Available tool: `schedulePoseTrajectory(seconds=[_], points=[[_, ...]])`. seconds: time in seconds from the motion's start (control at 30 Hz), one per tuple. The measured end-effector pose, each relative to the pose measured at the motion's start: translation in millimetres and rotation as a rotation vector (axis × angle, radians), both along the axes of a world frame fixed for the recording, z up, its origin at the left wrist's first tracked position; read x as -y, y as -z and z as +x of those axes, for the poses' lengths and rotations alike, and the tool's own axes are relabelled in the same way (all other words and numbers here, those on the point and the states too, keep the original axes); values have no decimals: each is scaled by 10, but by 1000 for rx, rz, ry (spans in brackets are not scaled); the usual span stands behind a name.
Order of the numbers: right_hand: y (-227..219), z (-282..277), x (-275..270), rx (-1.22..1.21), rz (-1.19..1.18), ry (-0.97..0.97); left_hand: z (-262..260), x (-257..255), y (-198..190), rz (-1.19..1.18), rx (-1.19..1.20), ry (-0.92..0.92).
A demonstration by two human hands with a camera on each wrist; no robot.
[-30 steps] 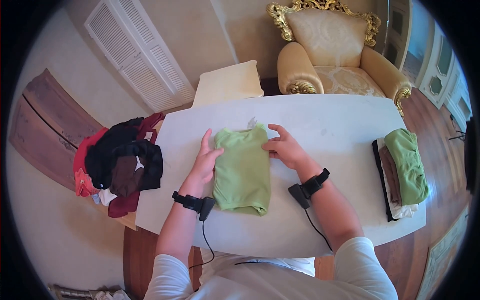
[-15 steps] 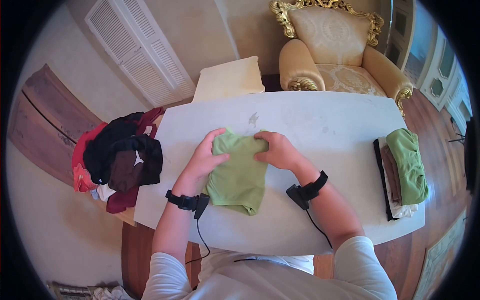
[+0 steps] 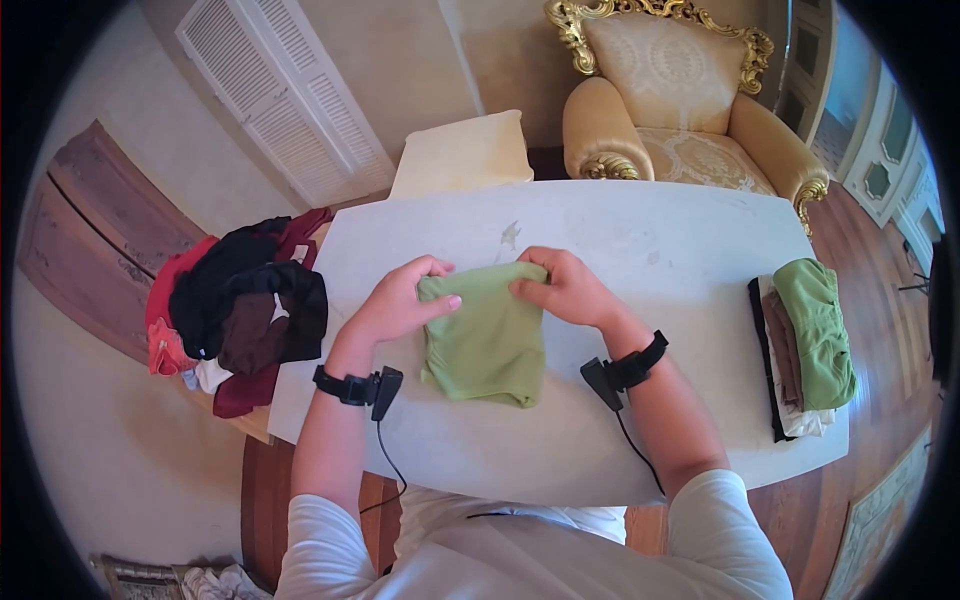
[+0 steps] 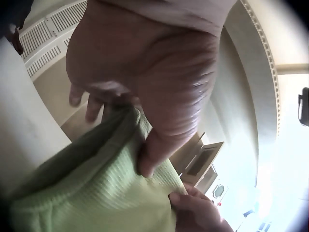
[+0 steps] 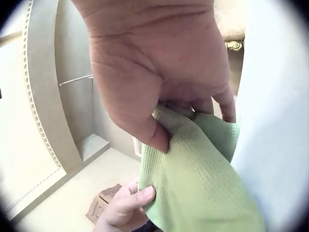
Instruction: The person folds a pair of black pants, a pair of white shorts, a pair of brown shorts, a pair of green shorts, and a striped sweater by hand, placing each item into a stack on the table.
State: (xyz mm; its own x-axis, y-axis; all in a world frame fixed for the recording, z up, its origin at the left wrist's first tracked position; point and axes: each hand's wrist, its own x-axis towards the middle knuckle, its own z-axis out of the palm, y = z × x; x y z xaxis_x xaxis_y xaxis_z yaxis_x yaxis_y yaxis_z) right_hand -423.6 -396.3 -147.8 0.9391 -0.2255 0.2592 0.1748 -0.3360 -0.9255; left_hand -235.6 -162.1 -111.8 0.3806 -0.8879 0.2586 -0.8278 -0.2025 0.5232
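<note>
A light green knit garment (image 3: 484, 335), folded to a rough rectangle, is in front of the person near the middle of the table. Its far left corner is pinched by my left hand (image 3: 395, 298), thumb on the near face and fingers behind. At the far right corner my right hand (image 3: 572, 288) grips it the same way. The left wrist view shows the thumb pressing the ribbed cloth (image 4: 116, 188), whose layers part into an opening at the left. In the right wrist view, the fingers behind the cloth (image 5: 193, 174) are partly hidden.
Folded clothes (image 3: 800, 345), with a green piece on top, stand at the right end of the white table (image 3: 640, 420). A loose heap of dark and red clothes (image 3: 245, 310) lies off its left edge. Behind are a gold armchair (image 3: 680, 110) and a cream side table (image 3: 460, 150).
Both hands have closed on the far corners of the green garment, and its far edge is now raised and straighter. The near edge has shifted slightly away from the person.
</note>
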Motion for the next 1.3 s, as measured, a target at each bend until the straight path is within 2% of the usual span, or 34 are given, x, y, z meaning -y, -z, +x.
schedulePoseTrajectory(seconds=[0.07,0.13,0.27,0.33,0.37,0.43,0.47,0.57,0.63,0.77,0.87,0.97,1.17,1.27,1.3], points=[[-157,-67,-28,18,36,40,-149,28,-318,142,-253,-51],[-326,-123,-103,107,43,119,-225,77,-472,71,-177,-113],[-581,-181,-272,476,-153,267,-496,126,-872,-118,-103,-179],[-631,-175,-314,631,-257,313,-506,84,-824,-310,120,-103],[-652,-194,-335,603,-343,275,-509,53,-786,-401,235,-62],[-671,-261,-366,546,-514,207,-496,-100,-646,-334,396,-25],[-629,-263,-388,442,-599,116,-483,-198,-536,-298,478,-3],[-366,-217,-569,114,-794,-148,-549,-577,-21,0,406,33],[-194,-229,-823,-109,-857,-322,-759,-793,153,58,377,71],[47,-386,-1209,-249,-1039,-393,-1042,-1066,300,96,308,78],[-49,-486,-1324,-256,-1125,-401,-1126,-1213,395,122,220,48],[-56,-513,-1298,-217,-1144,-399,-1214,-1300,418,105,213,17],[-229,-377,-1038,-310,-899,-563,-1301,-1334,471,63,162,-79],[-404,-385,-910,-424,-643,-622,-1202,-1357,516,2,71,-26],[-452,-362,-844,-436,-598,-647,-1176,-1360,499,-2,-34,-42]])
